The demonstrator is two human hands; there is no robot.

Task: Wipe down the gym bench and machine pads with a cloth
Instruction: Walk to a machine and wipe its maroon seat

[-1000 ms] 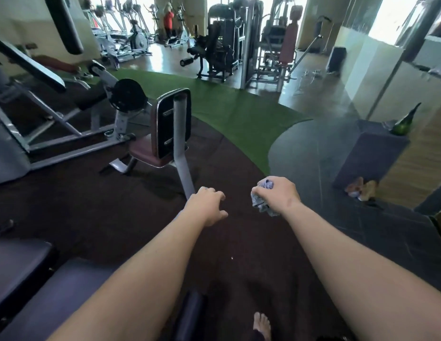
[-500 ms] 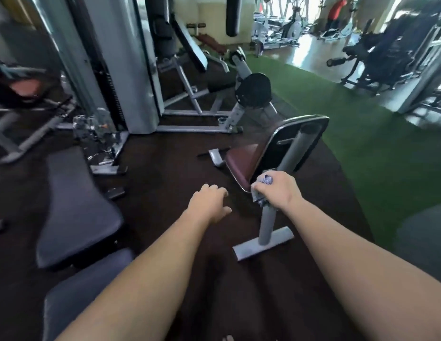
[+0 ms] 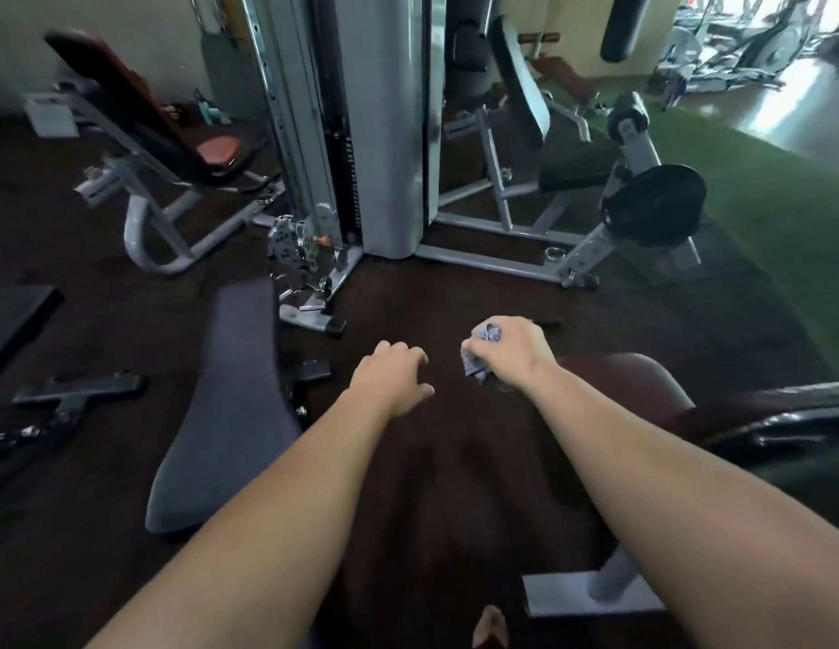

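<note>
Head swung left: long grey padded bench (image 3: pixel 230 414) now lower left. Right hand (image 3: pixel 513 356), fingers clenched round crumpled blue-grey cloth (image 3: pixel 477 356), ready to wipe; left hand (image 3: pixel 390 378) relaxed, empty.

My one head view looks forward and down: left hand (image 3: pixel 392 381) and right hand (image 3: pixel 516 353) close, tall grey steel machine tower (image 3: pixel 385 133) far ahead.

A gym: a steel weight-stack machine (image 3: pixel 361 124) fills the upper centre, an incline seat (image 3: pixel 141 114) sits upper left, a padded bench (image 3: pixel 230 405) lower left, green turf (image 3: pixel 783 189) at right.
</note>
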